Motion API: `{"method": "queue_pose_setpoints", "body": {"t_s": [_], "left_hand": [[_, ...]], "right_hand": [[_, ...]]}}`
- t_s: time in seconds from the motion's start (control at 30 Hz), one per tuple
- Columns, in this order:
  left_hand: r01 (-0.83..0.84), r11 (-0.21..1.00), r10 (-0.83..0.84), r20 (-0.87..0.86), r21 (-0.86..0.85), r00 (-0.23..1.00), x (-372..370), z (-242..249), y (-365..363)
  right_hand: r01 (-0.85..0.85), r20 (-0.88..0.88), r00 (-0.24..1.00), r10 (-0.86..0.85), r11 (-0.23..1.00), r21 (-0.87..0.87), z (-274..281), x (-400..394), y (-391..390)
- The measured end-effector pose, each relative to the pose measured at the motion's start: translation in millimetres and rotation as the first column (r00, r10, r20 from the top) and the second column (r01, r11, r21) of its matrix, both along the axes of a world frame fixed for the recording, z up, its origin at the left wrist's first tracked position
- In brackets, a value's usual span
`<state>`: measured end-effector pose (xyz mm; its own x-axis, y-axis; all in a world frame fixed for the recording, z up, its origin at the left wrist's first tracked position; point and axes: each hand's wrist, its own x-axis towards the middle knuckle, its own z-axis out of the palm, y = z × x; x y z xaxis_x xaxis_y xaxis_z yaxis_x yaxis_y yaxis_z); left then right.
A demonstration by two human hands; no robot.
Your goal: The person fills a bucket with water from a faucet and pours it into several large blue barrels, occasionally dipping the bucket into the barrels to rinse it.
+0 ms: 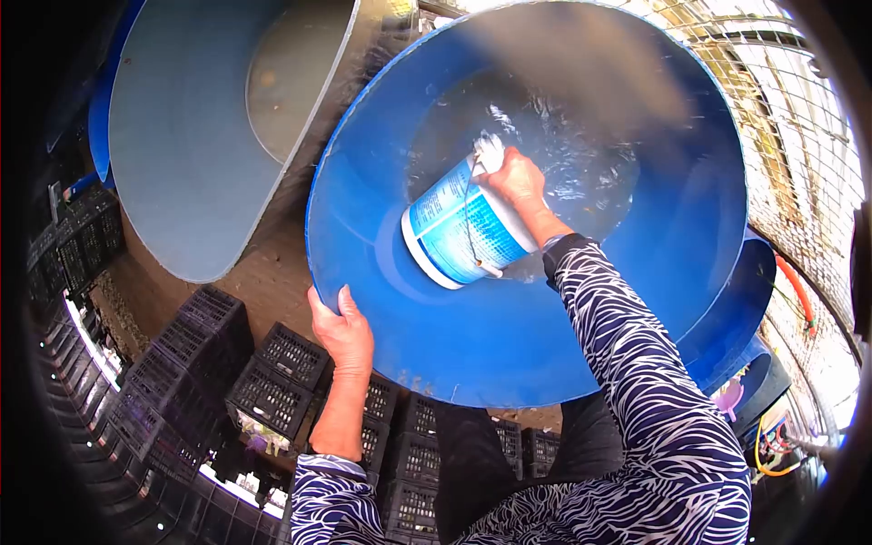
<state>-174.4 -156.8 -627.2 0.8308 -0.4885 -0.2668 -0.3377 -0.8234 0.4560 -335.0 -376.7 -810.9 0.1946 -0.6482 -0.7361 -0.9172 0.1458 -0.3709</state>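
Note:
A large blue tub (pixel 509 372) with water (pixel 572 163) in its bottom fills the middle of the view. Inside it my right hand (pixel 520 182) grips the rim of a white and blue bucket (pixel 459 232), which lies tilted with its mouth toward the water. White splashing shows at the bucket's mouth. The bucket's thin handle hangs across its side. My left hand (pixel 343 331) holds the tub's left front rim, thumb on the inside and fingers partly hidden outside.
A grey tub (pixel 182 136) stands at the upper left. Black crates (pixel 282 368) are stacked at the lower left and by my legs. Wire mesh (pixel 772 109), an orange-red hose piece (pixel 796 289) and a pink item (pixel 728 398) are on the right.

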Motion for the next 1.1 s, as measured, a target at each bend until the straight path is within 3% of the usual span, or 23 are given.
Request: {"method": "queue_pose_setpoints", "body": {"t_s": [0.07,0.1,0.2,0.27,0.4,0.47,0.53,0.57,0.67,0.7,0.8,1.03,1.07,1.1], "left_hand": [[0.007,1.000,-0.007,0.009,-0.003,1.000,-1.7,0.7,-0.5],[0.014,1.000,-0.014,0.025,-0.001,1.000,-2.5,0.3,-0.6],[0.042,0.999,-0.042,0.067,-0.003,0.997,1.1,-2.3,1.5],[0.056,0.998,-0.056,0.066,0.001,0.996,2.4,-1.5,3.6],[0.042,0.999,-0.042,0.063,0.011,0.997,-0.2,0.6,-0.4],[0.039,0.999,-0.039,0.061,0.003,0.997,0.6,-0.6,0.1],[0.041,0.999,-0.041,0.047,-0.019,0.998,0.9,0.1,0.8],[0.032,0.999,-0.031,0.036,-0.024,0.999,1.3,-0.2,0.7],[-0.004,0.999,0.005,0.022,-0.040,1.000,2.3,-2.1,2.9],[-0.037,0.999,0.037,-0.004,-0.032,0.999,2.0,-0.9,0.8],[-0.056,0.998,0.056,-0.024,-0.017,0.998,5.5,3.4,1.4],[-0.040,0.998,0.042,-0.050,0.043,0.998,2.9,7.9,0.0],[-0.037,0.998,0.040,-0.052,0.057,0.998,3.4,7.1,0.5],[-0.047,0.995,0.055,-0.089,0.084,0.994,4.3,8.0,1.4]], "right_hand": [[0.106,0.082,0.990,-0.112,0.992,0.070,-20.8,-9.5,1.0],[0.287,0.200,0.909,-0.366,0.897,0.337,-27.6,-14.2,-3.1],[0.138,0.190,0.960,-0.206,0.937,0.321,-44.0,-21.7,-3.8],[0.197,0.117,0.961,-0.250,0.917,0.347,-48.1,-33.5,-8.3],[0.325,0.132,0.913,-0.387,0.883,0.340,-58.8,-85.8,-48.2],[0.412,0.220,0.831,-0.510,0.832,0.372,-15.0,-96.1,-69.8],[0.432,0.205,0.841,-0.500,0.850,0.301,-13.3,-114.8,-87.2],[0.460,0.165,0.858,-0.486,0.871,0.173,-24.1,-126.6,-91.4],[0.284,0.183,0.942,-0.282,0.959,0.016,14.2,-136.7,-93.4],[0.186,0.136,0.976,-0.173,0.978,-0.096,23.6,-134.5,-91.7],[0.068,-0.010,0.997,-0.071,0.979,-0.192,62.9,-132.1,-85.5],[-0.140,-0.151,0.985,0.081,0.889,-0.436,162.1,-129.8,-40.9],[-0.260,-0.207,0.964,0.166,0.751,-0.607,170.8,-133.9,-27.6],[-0.272,-0.222,0.959,0.175,0.790,-0.549,190.9,-131.3,-21.2]]}}
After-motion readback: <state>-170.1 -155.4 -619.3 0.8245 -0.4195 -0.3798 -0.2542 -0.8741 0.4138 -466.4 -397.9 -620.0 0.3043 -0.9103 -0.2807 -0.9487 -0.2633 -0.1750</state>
